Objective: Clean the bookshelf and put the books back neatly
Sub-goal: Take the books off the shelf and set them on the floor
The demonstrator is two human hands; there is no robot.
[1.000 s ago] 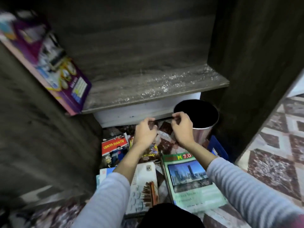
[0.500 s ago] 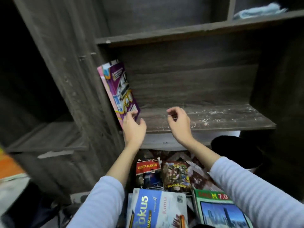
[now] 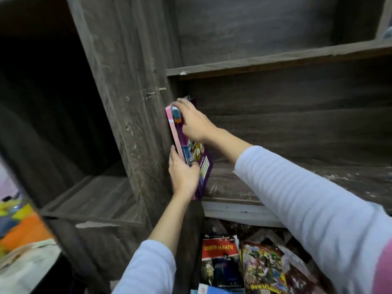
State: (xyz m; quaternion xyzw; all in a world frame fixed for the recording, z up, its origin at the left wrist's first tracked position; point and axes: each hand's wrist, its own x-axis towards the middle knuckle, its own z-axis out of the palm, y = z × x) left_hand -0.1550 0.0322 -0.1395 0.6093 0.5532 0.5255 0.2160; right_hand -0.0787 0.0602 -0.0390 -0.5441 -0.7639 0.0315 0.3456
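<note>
A dark grey wooden bookshelf [image 3: 297, 60] fills the view. A purple and pink book [image 3: 203, 164] stands on the dusty lower shelf board [image 3: 318, 179], tight against the left upright panel [image 3: 137, 102]. My left hand [image 3: 183, 175] grips the book's lower front edge, thumb along the pink spine. My right hand [image 3: 192, 122] holds the book's top corner, fingers curled over the cover. Both hands have the book between them.
Several books lie on the floor under the shelf: a red "Cerita Hantu" book [image 3: 220, 259] and a comic [image 3: 263, 270]. The left compartment [image 3: 89, 192] is dark. Orange and yellow items [image 3: 19, 225] sit at the far left. A higher shelf board [image 3: 275, 62] runs above.
Both hands rose from the floor books to the shelf and took hold of the purple book, which now stands more upright against the panel. The view swung up and left.
</note>
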